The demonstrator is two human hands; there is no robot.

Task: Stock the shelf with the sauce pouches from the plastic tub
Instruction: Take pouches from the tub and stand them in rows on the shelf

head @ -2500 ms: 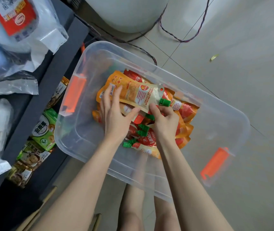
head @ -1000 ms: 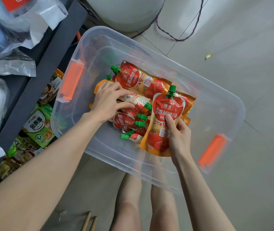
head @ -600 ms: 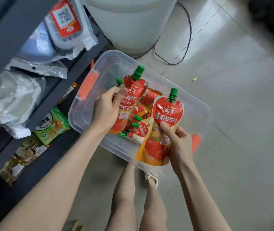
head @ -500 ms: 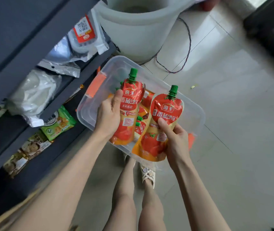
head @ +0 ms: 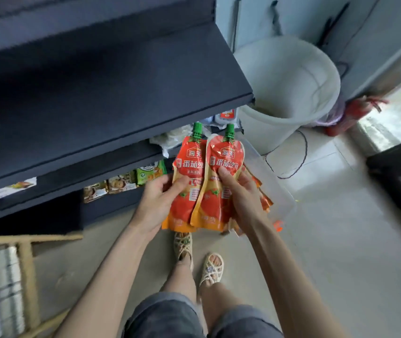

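Two red sauce pouches with green caps are held upright and side by side, with the right pouch [head: 223, 164] overlapping the edge of the left pouch [head: 186, 167]. The left pouch is gripped by the left hand [head: 156, 198], the thumb laid across its front. The right pouch is pinched by the right hand [head: 242, 191], thumb in front and fingers behind. Both are held above the plastic tub [head: 276, 184] on the floor, where other pouches [head: 264, 200] can be seen past the right hand. The dark shelf [head: 97, 81] is close on the left, with snack packets [head: 121, 181] lying on a lower level. A white bucket [head: 287, 89] stands beyond the tub.

A slip is judged the main risk, since each soft, glossy pouch is held in one hand only. A cap could be caught on the shelf's front edge if the pouches are brought in too low. Once set down, they may topple if stood on bases that have not been spread.
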